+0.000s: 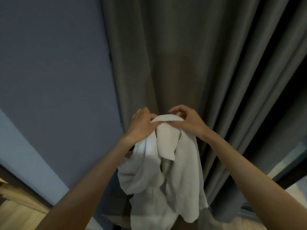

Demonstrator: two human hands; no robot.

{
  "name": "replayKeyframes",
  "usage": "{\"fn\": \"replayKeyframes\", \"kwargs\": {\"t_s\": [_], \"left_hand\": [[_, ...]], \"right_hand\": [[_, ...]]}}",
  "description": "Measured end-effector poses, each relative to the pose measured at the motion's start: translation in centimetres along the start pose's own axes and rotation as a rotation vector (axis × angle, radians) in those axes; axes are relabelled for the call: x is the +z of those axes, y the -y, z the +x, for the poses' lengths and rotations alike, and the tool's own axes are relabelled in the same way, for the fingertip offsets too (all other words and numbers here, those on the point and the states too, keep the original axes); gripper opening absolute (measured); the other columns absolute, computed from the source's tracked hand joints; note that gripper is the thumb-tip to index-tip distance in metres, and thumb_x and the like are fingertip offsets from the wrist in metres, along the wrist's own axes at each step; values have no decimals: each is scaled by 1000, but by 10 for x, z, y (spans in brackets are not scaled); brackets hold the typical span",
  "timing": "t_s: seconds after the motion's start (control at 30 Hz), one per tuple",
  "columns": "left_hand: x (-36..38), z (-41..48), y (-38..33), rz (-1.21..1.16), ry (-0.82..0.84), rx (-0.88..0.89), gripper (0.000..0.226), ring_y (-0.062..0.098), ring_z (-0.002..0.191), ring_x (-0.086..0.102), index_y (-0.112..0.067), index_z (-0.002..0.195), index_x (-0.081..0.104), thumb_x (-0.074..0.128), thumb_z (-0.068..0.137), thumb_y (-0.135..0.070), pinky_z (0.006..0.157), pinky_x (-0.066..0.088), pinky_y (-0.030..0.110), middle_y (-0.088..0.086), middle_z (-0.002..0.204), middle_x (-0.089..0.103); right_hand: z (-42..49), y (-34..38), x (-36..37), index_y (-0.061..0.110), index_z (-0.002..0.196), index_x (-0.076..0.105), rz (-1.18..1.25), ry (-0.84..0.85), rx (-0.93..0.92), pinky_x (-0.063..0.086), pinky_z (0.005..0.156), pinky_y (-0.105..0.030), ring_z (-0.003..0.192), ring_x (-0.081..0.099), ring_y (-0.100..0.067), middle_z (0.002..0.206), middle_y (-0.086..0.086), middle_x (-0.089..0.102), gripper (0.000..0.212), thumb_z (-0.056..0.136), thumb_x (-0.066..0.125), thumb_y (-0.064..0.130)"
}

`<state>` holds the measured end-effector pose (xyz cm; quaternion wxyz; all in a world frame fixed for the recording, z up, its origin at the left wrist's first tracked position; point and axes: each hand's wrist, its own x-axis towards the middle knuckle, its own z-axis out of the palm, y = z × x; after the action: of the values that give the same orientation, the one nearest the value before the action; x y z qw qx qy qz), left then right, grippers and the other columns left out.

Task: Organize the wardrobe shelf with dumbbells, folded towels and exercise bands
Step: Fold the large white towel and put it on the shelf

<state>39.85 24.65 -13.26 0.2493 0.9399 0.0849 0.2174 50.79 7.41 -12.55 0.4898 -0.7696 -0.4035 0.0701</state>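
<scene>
Up in front of the grey curtain (191, 63), one white towel (166, 163) hangs crumpled and unfolded, held at its top edge by two hands. The left hand (141, 125) grips one end of that edge with curled fingers, and the right hand (186, 120) pinches the other end between thumb and fingertips, so a short band of cloth arches between them while the rest droops in loose folds below the forearms. A blue-grey wall (54, 72) stands to the left of the curtain, and a strip of pale wood floor (15, 214) shows in the lower left corner. Judging by the slack cloth, the folding of this towel has barely begun: no crease is set and no neat edge is lined up. Nothing of the wardrobe shelf is in view, so how much has been placed there cannot be told. Counted here: one towel, two hands, no dumbbells and no exercise bands in sight; those parts of the job appear to be left.
</scene>
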Motion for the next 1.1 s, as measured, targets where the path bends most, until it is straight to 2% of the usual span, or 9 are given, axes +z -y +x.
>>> {"fn": "replayKeyframes", "kwargs": {"t_s": [0.1, 0.23, 0.37, 0.47, 0.57, 0.73, 0.87, 1.0, 1.1], "left_hand": [[6, -3, 1, -87, 39, -76, 21, 18, 84, 42, -25, 74, 70, 60, 90, -33, 68, 27, 26, -8, 73, 36], [10, -4, 2, -213, -17, -169, 21, 15, 84, 44, -9, 83, 72, 59, 92, -23, 64, 32, 13, -9, 73, 43], [-6, 1, 6, -397, -93, -284, 20, 16, 87, 48, -6, 85, 71, 56, 92, -18, 62, 29, -3, 15, 88, 61], [-13, 2, 10, -403, -88, -269, 19, 16, 91, 50, -13, 78, 72, 59, 91, -19, 69, 34, 6, 9, 83, 63], [-21, 1, 26, -353, -140, -272, 2, 5, 77, 58, -27, 81, 70, 72, 82, -27, 74, 46, 27, 0, 84, 68], [-37, -6, 57, -248, -97, -377, 88, 20, 110, 55, -42, 109, 57, 77, 28, -68, 96, 48, 35, 6, 113, 59], [-35, -3, 44, -156, -212, -227, 89, 16, 104, 39, -55, 116, 52, 74, 33, -79, 86, 34, 17, -5, 99, 40], [-22, 3, -2, -43, -133, -35, 92, 15, 95, 33, -55, 127, 46, 68, 41, -81, 89, 34, 27, -17, 87, 26], [-8, 2, -18, 10, -25, -35, 62, 16, 92, 34, -41, 115, 64, 73, 60, -68, 84, 35, 28, -13, 84, 31]], "right_hand": [[-17, -31, 10, 26, 99, 55, -123, 14, 84, 47, 62, -12, 76, 61, -5, 90, 7, 63, 40, 69, 81, 18], [-42, -78, 22, 17, 87, 48, -271, -75, 167, 36, 53, -10, 66, 50, -7, 80, 6, 54, 35, 70, 79, 17], [-62, -118, 45, 11, 111, 62, -393, 204, 330, 34, 59, -9, 88, 56, -10, 100, 5, 59, 30, 88, 67, 28], [-62, -128, 60, 2, 113, 62, -425, 221, 405, 35, 60, -17, 93, 62, -22, 107, -11, 65, 33, 96, 54, 30], [-51, -121, 43, 2, 113, 62, -504, -2, 432, 46, 75, -34, 102, 63, -34, 111, -21, 66, 29, 99, 49, 24], [-27, -79, -7, 0, 107, 63, -329, -342, 260, 41, 73, -33, 99, 62, -36, 102, -23, 66, 20, 96, 52, 13], [-3, -18, -25, 9, 90, 70, -181, -337, 75, 44, 69, -31, 84, 63, -21, 85, -6, 68, 11, 90, 61, 14], [10, 27, -21, 22, 77, 74, -225, -106, -56, 46, 62, -21, 68, 60, 3, 70, 11, 67, 5, 81, 71, 20], [12, 35, -13, 23, 80, 74, -168, -106, -37, 51, 65, -18, 72, 64, 2, 74, 12, 69, 9, 73, 79, 25]]}}
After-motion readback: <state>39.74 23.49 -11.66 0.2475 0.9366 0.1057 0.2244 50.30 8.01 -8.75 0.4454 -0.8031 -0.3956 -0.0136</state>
